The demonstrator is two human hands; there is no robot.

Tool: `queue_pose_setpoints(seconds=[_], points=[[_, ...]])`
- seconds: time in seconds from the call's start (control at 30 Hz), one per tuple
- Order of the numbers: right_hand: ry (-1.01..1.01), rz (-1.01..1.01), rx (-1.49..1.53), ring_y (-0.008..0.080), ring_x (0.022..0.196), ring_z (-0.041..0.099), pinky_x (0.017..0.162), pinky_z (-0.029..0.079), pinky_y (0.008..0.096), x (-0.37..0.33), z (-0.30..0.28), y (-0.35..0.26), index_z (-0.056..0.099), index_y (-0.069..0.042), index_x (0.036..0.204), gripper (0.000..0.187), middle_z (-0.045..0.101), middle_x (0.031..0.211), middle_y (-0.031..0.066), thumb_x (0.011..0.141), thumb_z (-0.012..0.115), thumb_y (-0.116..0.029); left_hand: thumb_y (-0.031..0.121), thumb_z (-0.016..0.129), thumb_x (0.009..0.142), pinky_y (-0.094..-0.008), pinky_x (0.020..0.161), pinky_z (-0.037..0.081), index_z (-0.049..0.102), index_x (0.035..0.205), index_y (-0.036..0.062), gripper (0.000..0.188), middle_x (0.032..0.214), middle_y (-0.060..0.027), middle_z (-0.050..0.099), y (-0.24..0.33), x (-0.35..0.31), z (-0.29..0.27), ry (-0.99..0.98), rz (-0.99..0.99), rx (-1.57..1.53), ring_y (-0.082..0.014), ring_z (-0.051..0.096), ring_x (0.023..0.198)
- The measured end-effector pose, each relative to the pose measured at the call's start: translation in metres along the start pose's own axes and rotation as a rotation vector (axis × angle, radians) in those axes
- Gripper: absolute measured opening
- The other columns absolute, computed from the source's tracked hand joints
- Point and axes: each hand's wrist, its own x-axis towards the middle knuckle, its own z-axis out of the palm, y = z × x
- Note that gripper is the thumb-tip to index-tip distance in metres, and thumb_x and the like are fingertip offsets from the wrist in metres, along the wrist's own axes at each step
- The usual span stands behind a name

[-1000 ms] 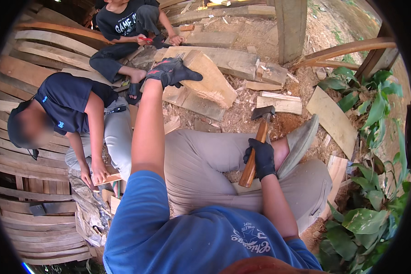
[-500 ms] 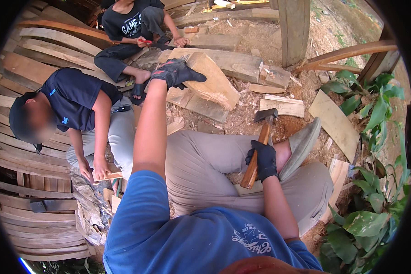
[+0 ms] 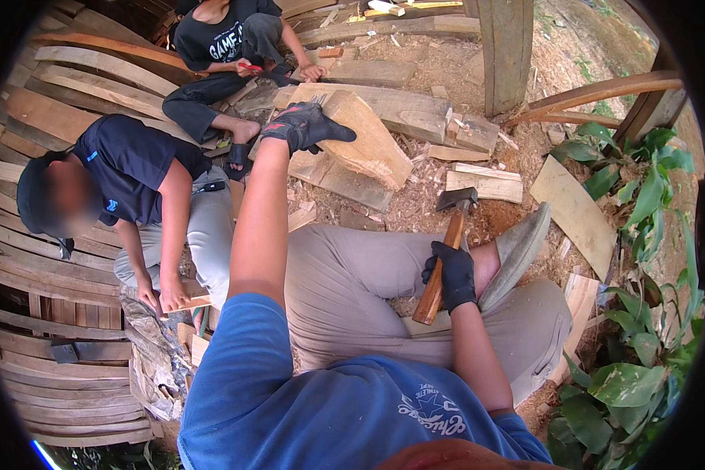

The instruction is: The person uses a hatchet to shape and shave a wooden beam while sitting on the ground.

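My left hand, in a dark glove with red marks, reaches far forward and closes over the left edge of a thick pale wood board. Its thumb lies across the board's face; some fingers are hidden. The board stands tilted over other planks, its lower end showing a rough, hewn surface. In its black glove, my right hand is wrapped around the wooden handle of a hatchet beside my bent leg. The hatchet's dark metal head points forward, apart from the board.
A co-worker at the left bends over a small wood strip; another sits beyond, holding a red-handled tool. A post stands ahead. Offcuts and chips cover the ground near my sandalled foot. Leafy plants grow at right.
My hands, the board and the hatchet are almost unchanged in place. The nearer co-worker's head and hands have shifted slightly.
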Motion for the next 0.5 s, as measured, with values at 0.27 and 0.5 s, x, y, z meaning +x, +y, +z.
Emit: queue_pose_setpoints(seconds=[0.27, 0.5], points=[[0.002, 0.013, -0.011, 0.0256, 0.053, 0.061, 0.05, 0.053, 0.0406, -0.001, -0.001, -0.001, 0.063, -0.006, 0.102, 0.021, 0.062, 0.071, 0.0095, 0.097, 0.072, -0.024, 0.068, 0.089, 0.072, -0.0347, 0.073, 0.065, 0.072, 0.13, -0.0067, 0.096, 0.111, -0.0201, 0.08, 0.002, -0.002, -0.001, -0.014, -0.003, 0.013, -0.0251, 0.082, 0.085], [-0.007, 0.007, 0.003, 0.0254, 0.053, 0.061, 0.05, 0.053, 0.0405, 0.001, -0.001, 0.0, 0.063, -0.007, 0.102, 0.022, 0.062, 0.071, 0.0096, 0.097, 0.072, -0.026, 0.067, 0.089, 0.072, -0.0355, 0.074, 0.065, 0.076, 0.127, -0.0049, 0.091, 0.11, -0.0195, 0.081, 0.009, -0.009, -0.004, -0.014, -0.009, 0.005, -0.025, 0.082, 0.085]])
